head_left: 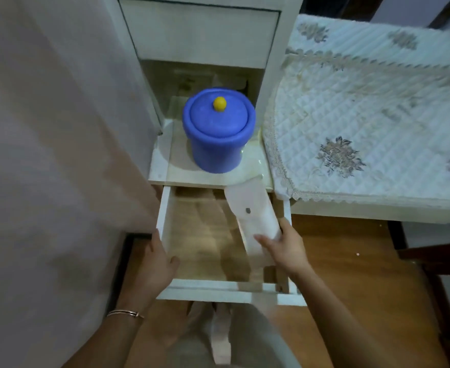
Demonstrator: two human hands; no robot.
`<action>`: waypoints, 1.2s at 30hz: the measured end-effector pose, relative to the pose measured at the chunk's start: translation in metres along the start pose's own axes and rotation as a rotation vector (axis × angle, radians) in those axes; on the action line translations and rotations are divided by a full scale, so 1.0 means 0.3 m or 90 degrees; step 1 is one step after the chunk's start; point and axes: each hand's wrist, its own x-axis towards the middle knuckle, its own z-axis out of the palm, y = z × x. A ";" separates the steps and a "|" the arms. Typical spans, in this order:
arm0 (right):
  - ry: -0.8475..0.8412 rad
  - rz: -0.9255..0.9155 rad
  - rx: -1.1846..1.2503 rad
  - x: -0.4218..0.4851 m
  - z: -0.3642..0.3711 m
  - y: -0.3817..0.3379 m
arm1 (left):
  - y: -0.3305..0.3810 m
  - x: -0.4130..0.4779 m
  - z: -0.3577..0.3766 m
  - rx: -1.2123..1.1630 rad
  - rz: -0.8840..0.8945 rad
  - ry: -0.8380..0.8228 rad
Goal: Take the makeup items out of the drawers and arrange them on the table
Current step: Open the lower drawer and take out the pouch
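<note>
A white drawer (218,288) with a wooden bottom stands pulled out below me; its bottom looks bare. My left hand (157,261) grips the drawer's left wall, thumb inside. My right hand (285,248) holds a long, flat white item (253,208) with a small dark mark, blurred, slanting over the drawer's right side. Its far end reaches the edge of the white table top (253,168). What the item is cannot be made out. A blue lidded tub (218,136) with a yellow knob stands on that table top.
A quilted floral cloth (364,107) covers a surface to the right. A pale wall (46,155) closes in the left side. A white cabinet panel (200,33) rises behind the tub. Brown wood (351,261) lies to the right of the drawer.
</note>
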 end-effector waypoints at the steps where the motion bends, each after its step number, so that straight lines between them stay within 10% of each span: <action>1: 0.023 -0.013 0.031 0.009 -0.045 -0.014 | 0.015 0.000 0.002 0.000 -0.016 0.012; 9: 0.205 -0.008 0.170 0.329 -0.375 -0.133 | 0.099 0.005 0.030 -0.032 -0.155 0.091; 17: 0.171 -0.055 -0.010 0.606 -0.436 -0.125 | 0.134 0.010 0.052 -0.006 -0.236 0.078; 36: 0.241 -0.212 -0.290 0.448 -0.284 -0.067 | 0.051 -0.015 0.060 0.092 -0.101 0.055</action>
